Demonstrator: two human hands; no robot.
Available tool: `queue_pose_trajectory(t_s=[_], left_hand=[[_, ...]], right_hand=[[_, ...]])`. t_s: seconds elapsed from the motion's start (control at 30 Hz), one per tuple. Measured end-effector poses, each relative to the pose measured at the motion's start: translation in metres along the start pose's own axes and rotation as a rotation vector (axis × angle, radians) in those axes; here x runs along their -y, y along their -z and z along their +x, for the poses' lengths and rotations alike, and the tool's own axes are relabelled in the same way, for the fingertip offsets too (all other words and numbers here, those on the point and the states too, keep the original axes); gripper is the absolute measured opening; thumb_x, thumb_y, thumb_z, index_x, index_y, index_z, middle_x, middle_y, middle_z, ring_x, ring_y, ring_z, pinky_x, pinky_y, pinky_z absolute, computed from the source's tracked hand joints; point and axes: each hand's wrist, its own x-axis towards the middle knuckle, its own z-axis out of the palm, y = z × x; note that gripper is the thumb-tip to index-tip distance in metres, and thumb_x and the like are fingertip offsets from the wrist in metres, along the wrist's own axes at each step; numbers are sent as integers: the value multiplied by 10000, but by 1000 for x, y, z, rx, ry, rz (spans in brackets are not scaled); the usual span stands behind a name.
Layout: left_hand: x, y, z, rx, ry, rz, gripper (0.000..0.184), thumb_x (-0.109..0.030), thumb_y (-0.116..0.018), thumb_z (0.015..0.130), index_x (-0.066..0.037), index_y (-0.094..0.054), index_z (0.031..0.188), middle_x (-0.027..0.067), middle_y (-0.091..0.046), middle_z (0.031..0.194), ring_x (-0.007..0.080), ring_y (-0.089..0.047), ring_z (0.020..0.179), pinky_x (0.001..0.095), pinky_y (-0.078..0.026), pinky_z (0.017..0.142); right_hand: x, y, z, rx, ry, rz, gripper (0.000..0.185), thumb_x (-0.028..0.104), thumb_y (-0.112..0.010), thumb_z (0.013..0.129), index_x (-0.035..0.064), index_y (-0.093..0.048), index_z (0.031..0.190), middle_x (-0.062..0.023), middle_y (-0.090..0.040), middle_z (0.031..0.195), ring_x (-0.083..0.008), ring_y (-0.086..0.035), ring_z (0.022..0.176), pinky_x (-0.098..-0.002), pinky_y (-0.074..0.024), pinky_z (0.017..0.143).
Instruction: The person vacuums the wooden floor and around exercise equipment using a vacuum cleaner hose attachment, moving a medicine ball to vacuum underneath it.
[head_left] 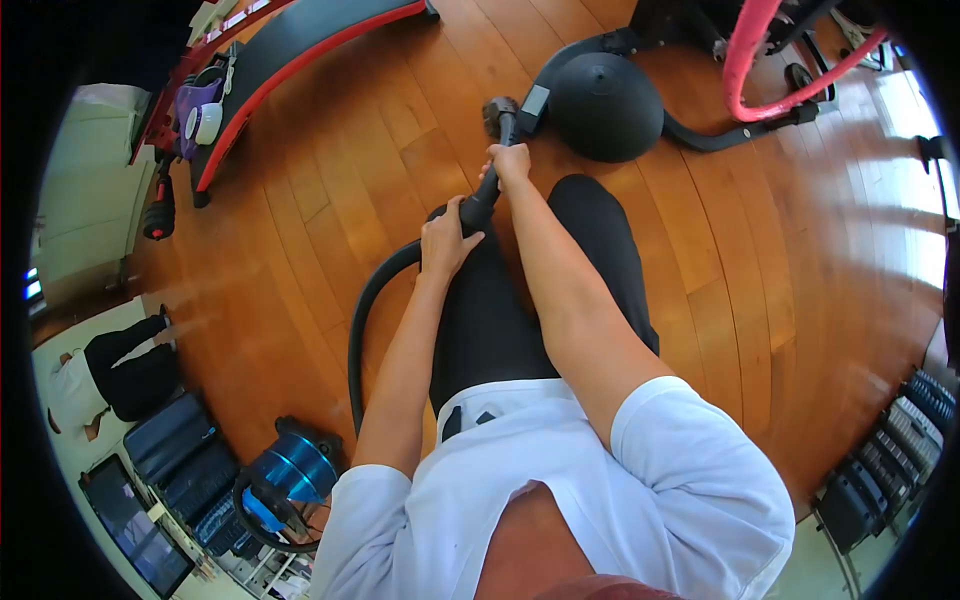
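A black vacuum hose (357,335) curves up from the left to a dark, rigid end piece (480,205) in front of my knees. My right hand (508,162) is closed around the upper part of this vacuum hose, near its brush-like head (499,112). Lower down, my left hand (447,243) grips the thicker cuff, its thumb stretched to the right. The head is close to the floor, beside a dark bar with a small grey plate (535,101). Right of that sits a large black dome or ball (606,106).
A blue vacuum cleaner (295,465) stands behind me at left. A black bench with red edging (330,50) holds a purple item and a white roll (204,123). Pink-tubed exercise equipment (745,60) is at upper right. Another person (125,370) is at far left. Dumbbell-like racks (890,450) line the right.
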Motion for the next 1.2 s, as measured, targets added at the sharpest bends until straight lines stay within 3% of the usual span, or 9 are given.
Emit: queue_pose_trajectory(t_s=[0.1,0.13,0.33,0.5,0.6,0.77,0.9,0.93,1.2], left_hand=[[-10,8,-21,-98,-116,76,770,-406,-834,679,-98,-478,1288,173,-693,931,349,-668,921,450,-485,776],[-12,8,-22,-89,-108,61,764,-421,-828,683,-95,-481,1280,176,-693,924,353,-671,898,451,-493,755],[-30,18,-1,91,3,112,705,-511,-790,712,-138,-506,1238,174,-699,845,355,-693,782,456,-524,661],[11,55,24,163,29,-110,596,-402,-801,685,-196,-554,1186,118,-707,905,307,-693,877,435,-515,753],[50,63,38,224,35,-204,647,-358,-810,650,-193,-560,1224,86,-699,931,276,-682,903,410,-503,807],[77,60,43,298,77,-338,617,-325,-812,658,-167,-570,1203,61,-696,953,229,-678,886,383,-506,792],[100,22,24,202,49,-434,627,-301,-846,666,-165,-564,1210,61,-697,928,225,-681,869,368,-516,784],[107,7,18,193,54,-431,634,-301,-849,669,-163,-558,1214,65,-697,922,230,-682,861,366,-518,779],[90,-67,-29,299,263,-664,661,-187,-846,713,-106,-494,1267,75,-648,965,215,-636,919,327,-488,828]], right_hand=[[-18,-3,4,-44,-8,-78,308,37,-619,791,-68,-478,1044,-226,-641,804,-306,-676,568,-427,-562,412],[-12,-3,-7,-83,30,-36,116,9,-604,786,-77,-546,837,-169,-568,647,-266,-608,500,-432,-531,409],[3,5,-2,-56,-26,-48,183,30,-685,779,-88,-571,858,-162,-579,675,-272,-620,526,-440,-555,435],[6,26,-4,560,-182,176,703,560,-691,830,-7,-462,1177,-210,-584,875,-388,-647,732,-566,-541,649],[1,29,-11,366,-178,214,783,582,-675,831,-29,-437,1259,-248,-573,1013,-391,-647,839,-559,-527,773],[-9,0,55,302,-135,108,691,520,-665,849,-45,-500,1211,-281,-563,1123,-422,-637,874,-546,-526,755],[-13,-29,85,291,-81,153,388,299,-620,887,-36,-474,1020,-183,-556,845,-369,-627,688,-585,-553,638],[-12,-34,82,285,-257,356,289,202,-573,919,-27,-466,1057,-165,-554,744,-321,-654,688,-536,-561,603],[-33,-14,73,229,-148,148,247,174,-620,899,-19,-478,956,-104,-495,700,-237,-539,534,-410,-546,525]])
